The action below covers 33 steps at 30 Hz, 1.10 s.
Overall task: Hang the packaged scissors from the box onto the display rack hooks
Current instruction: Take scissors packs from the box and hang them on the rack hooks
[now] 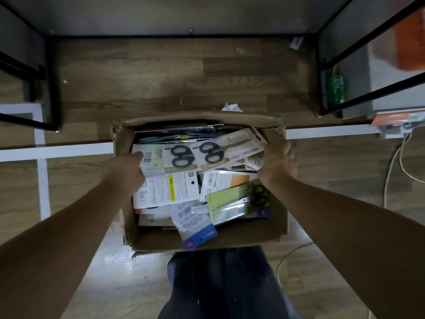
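Both hands reach into the box (273, 229) of scissor packs. Left hand (125, 172) grips a pack stack (170, 157) at 9 o'clock; right hand (277, 161) grasps its 3 o'clock end. Loose packs (236, 199) lie at 6 o'clock.

The wood-plank floor (161, 72) is carrying an open, torn brown cardboard box (273, 217) at its middle. A crumpled white paper scrap (232, 107) is lying just behind the box, and a pale cable (391, 171) is trailing across the planks at right.
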Available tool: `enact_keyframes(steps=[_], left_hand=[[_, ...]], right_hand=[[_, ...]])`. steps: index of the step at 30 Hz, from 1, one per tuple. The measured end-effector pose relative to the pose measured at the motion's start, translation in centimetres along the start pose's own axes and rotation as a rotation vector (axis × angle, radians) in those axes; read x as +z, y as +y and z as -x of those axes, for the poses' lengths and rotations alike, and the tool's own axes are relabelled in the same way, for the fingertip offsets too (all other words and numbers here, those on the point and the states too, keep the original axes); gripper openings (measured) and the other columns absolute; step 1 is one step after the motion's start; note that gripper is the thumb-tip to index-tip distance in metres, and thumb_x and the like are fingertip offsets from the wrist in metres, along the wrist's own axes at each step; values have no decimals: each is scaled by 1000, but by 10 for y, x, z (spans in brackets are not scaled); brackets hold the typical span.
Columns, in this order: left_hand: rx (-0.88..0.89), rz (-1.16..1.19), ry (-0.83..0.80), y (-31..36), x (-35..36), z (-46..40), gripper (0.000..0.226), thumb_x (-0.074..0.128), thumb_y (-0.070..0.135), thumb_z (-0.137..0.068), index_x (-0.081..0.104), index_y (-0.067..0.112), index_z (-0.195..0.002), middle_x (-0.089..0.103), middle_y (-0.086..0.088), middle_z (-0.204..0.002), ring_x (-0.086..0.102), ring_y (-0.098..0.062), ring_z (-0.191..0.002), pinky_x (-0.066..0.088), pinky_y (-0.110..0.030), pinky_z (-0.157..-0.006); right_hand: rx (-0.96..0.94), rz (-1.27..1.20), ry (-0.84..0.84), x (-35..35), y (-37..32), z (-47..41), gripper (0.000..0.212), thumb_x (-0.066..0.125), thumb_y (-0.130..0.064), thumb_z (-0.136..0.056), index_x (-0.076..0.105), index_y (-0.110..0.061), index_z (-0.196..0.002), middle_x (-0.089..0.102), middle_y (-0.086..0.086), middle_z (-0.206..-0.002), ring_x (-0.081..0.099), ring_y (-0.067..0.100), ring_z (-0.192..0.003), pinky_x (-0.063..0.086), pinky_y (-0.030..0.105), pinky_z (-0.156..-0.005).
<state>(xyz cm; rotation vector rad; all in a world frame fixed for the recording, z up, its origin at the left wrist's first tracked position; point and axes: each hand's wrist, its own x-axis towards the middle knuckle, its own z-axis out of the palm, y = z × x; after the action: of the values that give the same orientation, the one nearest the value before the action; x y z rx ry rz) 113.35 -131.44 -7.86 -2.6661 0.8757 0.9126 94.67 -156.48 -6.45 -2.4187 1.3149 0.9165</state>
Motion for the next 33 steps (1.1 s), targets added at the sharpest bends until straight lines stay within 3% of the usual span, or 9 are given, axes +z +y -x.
enact_keyframes(steps=[3, 5, 7, 9, 13, 18, 27, 31, 33], left_hand=[[136, -57, -28, 24, -7, 5, 49, 50, 17, -91, 41, 15, -139, 51, -9, -127, 50, -27, -115, 46, -36, -84], [197, -87, -56, 34, -4, 1, 49, 49, 20, -92, 39, 18, -139, 47, -6, -130, 43, -25, -121, 45, -36, -88], [193, -105, -107, 38, 7, -6, 43, 48, 20, -92, 43, 18, -135, 48, -5, -127, 41, -23, -120, 44, -35, -86], [208, -100, -101, 40, 12, -9, 38, 46, 17, -91, 49, 17, -129, 49, -5, -122, 43, -23, -116, 44, -35, -84], [219, -54, -78, 37, 16, -13, 39, 44, 12, -91, 50, 18, -129, 51, -5, -119, 45, -23, -114, 45, -34, -82], [183, -74, -115, 39, -20, 3, 44, 43, 10, -92, 43, 16, -135, 56, -9, -120, 51, -26, -112, 46, -34, -85], [155, -22, -56, 58, -222, 113, 45, 56, 12, -89, 49, 15, -133, 52, -10, -135, 49, -29, -122, 39, -31, -95], [74, 336, 45, 80, -330, 191, 39, 57, 5, -89, 54, 5, -128, 57, -17, -123, 55, -32, -110, 39, -24, -79], [-7, 634, 70, 88, -377, 224, 30, 48, 1, -94, 55, 5, -123, 57, -18, -119, 57, -34, -95, 44, -28, -71]], right_hand=[[-183, 202, 43, 10, -5, -7, 91, 69, -28, -77, 13, -21, -148, -14, 21, -152, -3, 41, -141, 9, 48, -116], [-418, 402, 32, 18, -7, -15, 95, 65, -44, -80, 4, -21, -149, -18, 18, -153, -11, 38, -141, 2, 51, -115], [-569, 507, -22, 26, -14, -24, 97, 59, -55, -81, 0, -19, -149, -12, 17, -154, -3, 37, -142, 9, 52, -113], [-578, 547, -86, 30, -24, -33, 97, 58, -54, -83, -3, -18, -149, 0, 16, -155, 14, 38, -140, 22, 54, -108], [-594, 463, -63, 21, -35, -45, 67, 55, -17, -89, 18, -12, -144, 36, 17, -138, 48, 34, -117, 46, 42, -86], [-644, 314, -78, -20, -35, -30, 34, 47, -16, -92, 41, -13, -125, 56, 9, -104, 48, 19, -81, 40, 29, -69], [-691, 259, -32, -182, 11, 81, 31, 47, -17, -92, 48, -10, -123, 51, 2, -84, 50, 14, -73, 41, 27, -64], [-699, 263, 75, -291, 36, 160, 35, 40, -14, -96, 44, -8, -130, 58, 15, -112, 55, 27, -93, 37, 30, -70], [-672, 226, 136, -337, 42, 196, 42, 39, -16, -98, 36, -14, -139, 56, 16, -119, 57, 30, -104, 38, 31, -72]])
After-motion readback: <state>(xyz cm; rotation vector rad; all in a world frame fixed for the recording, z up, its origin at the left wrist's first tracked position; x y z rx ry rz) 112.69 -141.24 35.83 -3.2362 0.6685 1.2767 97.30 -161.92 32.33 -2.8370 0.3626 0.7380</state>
